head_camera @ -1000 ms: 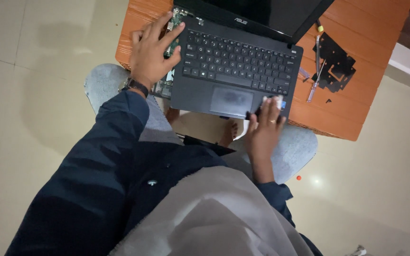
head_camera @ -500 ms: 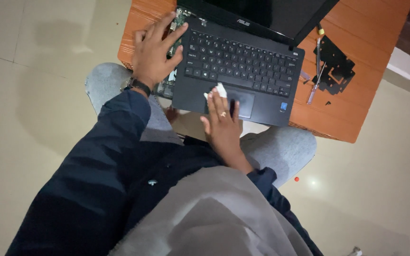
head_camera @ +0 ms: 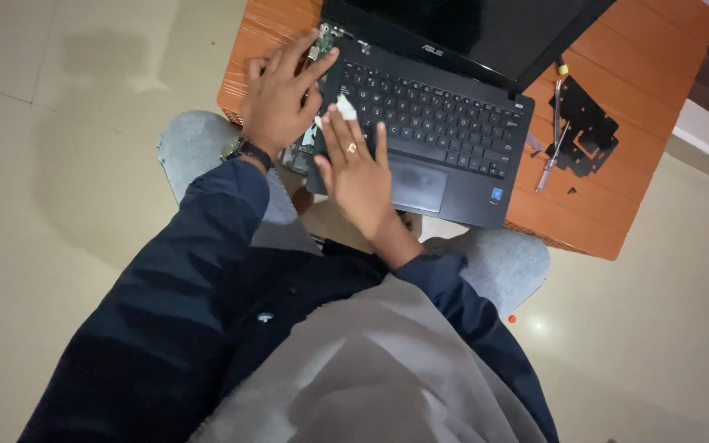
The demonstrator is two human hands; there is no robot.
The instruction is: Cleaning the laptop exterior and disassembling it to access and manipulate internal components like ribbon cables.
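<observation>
My right hand (head_camera: 359,168) has slid left off the touchpad and now presses a white cloth (head_camera: 340,109) flat on the laptop's (head_camera: 445,131) left keys, wiping that side. My left hand (head_camera: 276,98) still braces the laptop's left corner, fingers spread, gripping nothing.

A dark laptop (head_camera: 445,123) lies open on the orange table (head_camera: 609,205); the left hand (head_camera: 276,98) rests flat on the laptop's left edge, over exposed green circuitry (head_camera: 320,39); the right hand (head_camera: 359,168) presses a white cloth (head_camera: 343,107) onto the keyboard's left side, its grip hidden under flat fingers; a black bracket (head_camera: 586,127) and a screwdriver (head_camera: 553,135) lie right of the laptop.
</observation>
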